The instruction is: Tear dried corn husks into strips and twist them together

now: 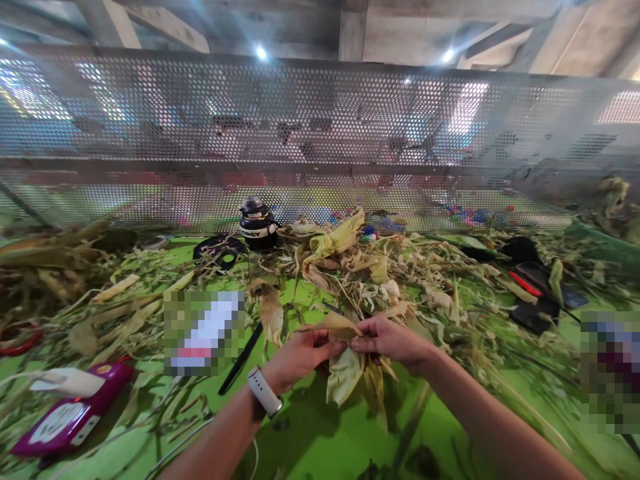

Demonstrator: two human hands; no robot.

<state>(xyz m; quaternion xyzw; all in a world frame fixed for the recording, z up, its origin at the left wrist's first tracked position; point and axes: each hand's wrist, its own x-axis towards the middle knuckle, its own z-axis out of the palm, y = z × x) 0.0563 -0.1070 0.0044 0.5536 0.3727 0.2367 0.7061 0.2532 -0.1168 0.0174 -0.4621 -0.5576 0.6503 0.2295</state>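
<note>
In the middle of the head view, a dry corn husk [334,327] is pinched between my two hands, its wide leaf running upward from the fingers. My left hand [311,353], with a white watch band on the wrist, has its thumb and fingers closed on the husk. Close beside it, my right hand [383,341] grips the same bundle, fingertips almost touching the left ones. Pale husk leaves [346,380] hang below both hands over the green tabletop [310,440]. Just beyond lies a heap of loose husks and shreds [395,267].
A perforated metal screen [320,113] stands behind the table. Before it sit a black jar [257,223] and a black ring-shaped object [219,252]. At left are a blurred-out phone-like device [207,330], a black stick [241,360], and a purple power strip [75,410] with cables.
</note>
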